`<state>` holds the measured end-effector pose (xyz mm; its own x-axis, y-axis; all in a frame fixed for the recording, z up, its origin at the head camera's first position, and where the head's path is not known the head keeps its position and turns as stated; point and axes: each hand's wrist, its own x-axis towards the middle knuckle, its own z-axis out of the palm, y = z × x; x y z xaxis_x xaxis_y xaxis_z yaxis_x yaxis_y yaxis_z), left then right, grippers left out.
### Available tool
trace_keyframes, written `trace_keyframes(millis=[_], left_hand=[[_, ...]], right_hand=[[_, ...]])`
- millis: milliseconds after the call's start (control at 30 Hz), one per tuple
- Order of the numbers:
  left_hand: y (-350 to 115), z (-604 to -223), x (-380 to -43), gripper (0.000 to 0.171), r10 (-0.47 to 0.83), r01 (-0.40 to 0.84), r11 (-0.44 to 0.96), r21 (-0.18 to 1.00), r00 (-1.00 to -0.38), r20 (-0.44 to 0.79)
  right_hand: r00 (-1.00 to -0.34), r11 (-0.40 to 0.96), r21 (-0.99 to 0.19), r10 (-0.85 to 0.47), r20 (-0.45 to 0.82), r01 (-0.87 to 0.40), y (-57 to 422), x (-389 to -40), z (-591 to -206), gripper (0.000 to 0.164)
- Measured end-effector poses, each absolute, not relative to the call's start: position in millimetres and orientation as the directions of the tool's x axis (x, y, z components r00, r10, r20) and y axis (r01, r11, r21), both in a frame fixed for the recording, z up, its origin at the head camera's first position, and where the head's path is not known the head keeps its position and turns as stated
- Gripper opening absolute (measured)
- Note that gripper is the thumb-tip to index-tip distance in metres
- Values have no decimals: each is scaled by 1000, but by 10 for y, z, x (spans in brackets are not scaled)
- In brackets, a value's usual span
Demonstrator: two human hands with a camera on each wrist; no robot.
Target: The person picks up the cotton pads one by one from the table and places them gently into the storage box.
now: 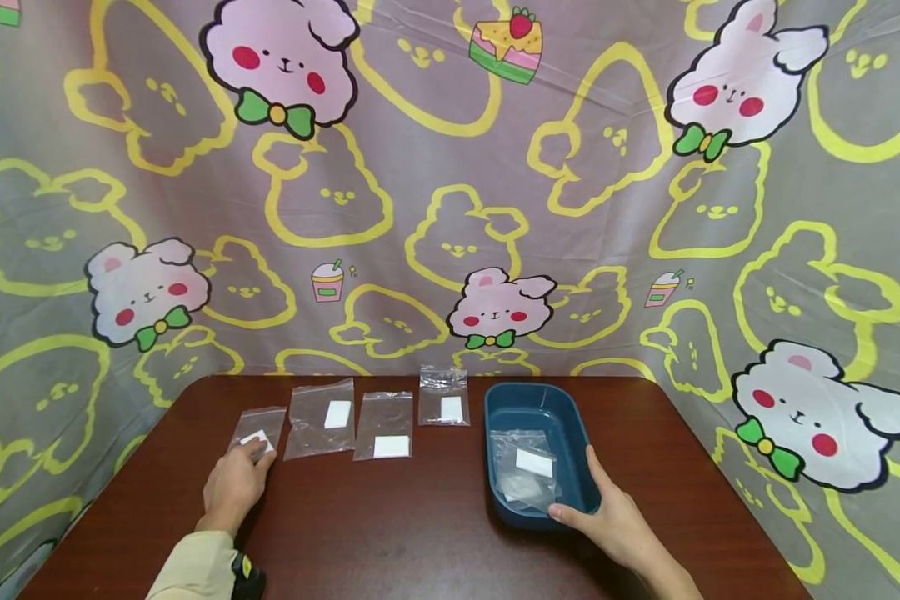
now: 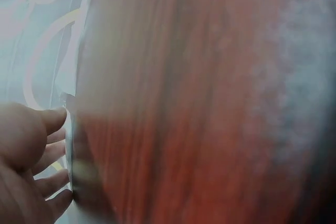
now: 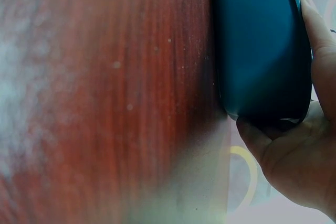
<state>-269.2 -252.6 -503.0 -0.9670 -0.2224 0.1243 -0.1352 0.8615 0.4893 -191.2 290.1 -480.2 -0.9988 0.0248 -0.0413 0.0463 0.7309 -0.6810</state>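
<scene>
In the head view my left hand (image 1: 236, 483) reaches to the leftmost clear zip bag (image 1: 264, 417), its fingertips on the white block (image 1: 253, 437) inside. The left wrist view shows the thumb and fingers of that hand (image 2: 31, 156) spread apart, tips right at the bag's thin edge against the tabletop. My right hand (image 1: 611, 517) grips the near right corner of a dark blue plastic bin (image 1: 536, 521), thumb over the near rim and a finger along the right wall. Inside the bin lie clear zip bags (image 1: 525, 492) with white blocks, overlapping one another.
Three more clear zip bags, each with a white block, lie in a row: one (image 1: 318, 429) beside the left hand, one (image 1: 385, 421) in the middle, one (image 1: 444, 396) left of the bin. A patterned cloth (image 1: 420, 167) hangs behind the brown table (image 1: 390, 525).
</scene>
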Motion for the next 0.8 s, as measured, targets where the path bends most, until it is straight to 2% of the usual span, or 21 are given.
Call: trace_keyframes(millis=[200, 500, 800], left_hand=[[-2532, -5050, -2713, 39, -232, -132, 867, 480, -961, 153], [-2561, -5054, -2716, 38, -247, -158, 867, 473, -960, 132], [-2570, -5086, -2709, 25, -310, -170, 839, 517, -930, 197]], right_hand=[[-1000, 724, -690, 10, -19, 20, 2917, -1887, -4810, 122], [-999, 726, -687, 13, -47, 42, 2910, -1905, -4802, 122], [-998, 725, -687, 16, -61, 53, 2916, -1911, -4803, 122]])
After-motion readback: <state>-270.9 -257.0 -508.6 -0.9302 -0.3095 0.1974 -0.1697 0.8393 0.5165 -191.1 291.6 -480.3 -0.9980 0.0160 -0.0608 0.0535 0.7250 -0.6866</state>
